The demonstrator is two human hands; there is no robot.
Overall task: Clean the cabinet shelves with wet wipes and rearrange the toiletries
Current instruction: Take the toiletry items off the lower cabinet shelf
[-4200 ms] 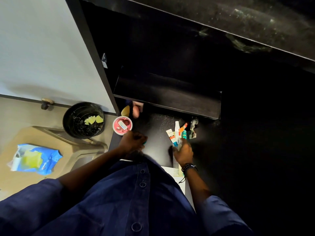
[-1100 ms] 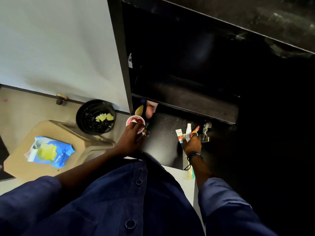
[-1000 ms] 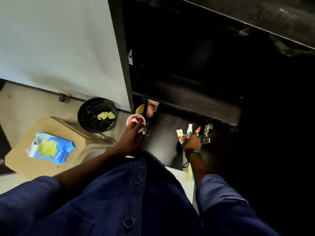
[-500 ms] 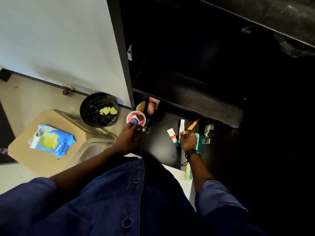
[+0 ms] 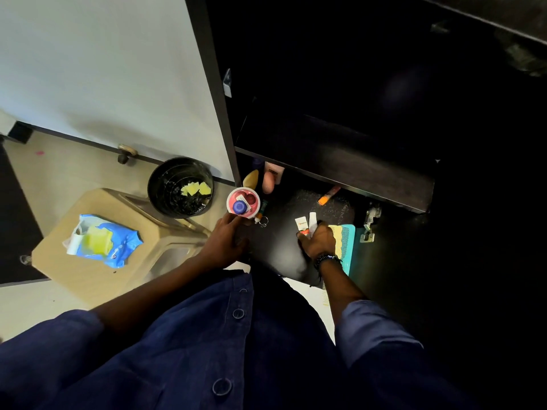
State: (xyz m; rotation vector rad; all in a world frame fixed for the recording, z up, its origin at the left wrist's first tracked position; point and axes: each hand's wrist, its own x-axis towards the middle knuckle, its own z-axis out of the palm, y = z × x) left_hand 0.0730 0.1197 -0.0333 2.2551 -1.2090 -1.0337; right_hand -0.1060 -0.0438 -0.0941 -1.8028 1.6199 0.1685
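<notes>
Two hands were down at the black bottom shelf (image 5: 275, 247) of the open cabinet. The left hand (image 5: 225, 242) lay with its fingers stretched forward and loose, gripping nothing. Its fingertips (image 5: 236, 218) touched the near rim of a pink-and-white cup (image 5: 250, 213), which stood at the shelf's left front corner with a blue cap and small red items inside. A thin stick with a key ring (image 5: 262, 216) lay just beside the cup on its right.

The right hand (image 5: 319, 242) was curled around two small tubes (image 5: 305, 224), whose white ends stuck out beyond the fingers. The hand rested low on the shelf, with a dark beaded band at its wrist. Just to its right lay a teal and yellow comb (image 5: 346, 241), partly hidden by the wrist. An orange tube (image 5: 328, 195) lay apart, farther back, near the front edge of the upper shelf (image 5: 340, 164). Behind the cup, a yellow bottle (image 5: 251, 179) and a pinkish item (image 5: 268, 184) stood under that shelf.

Out on the floor to the left sat a black bin (image 5: 159, 179) holding yellow wipe scraps (image 5: 196, 189). A blue pack of wet wipes (image 5: 118, 244) — open, a yellow wipe showing — lay on a beige stool (image 5: 88, 276).
</notes>
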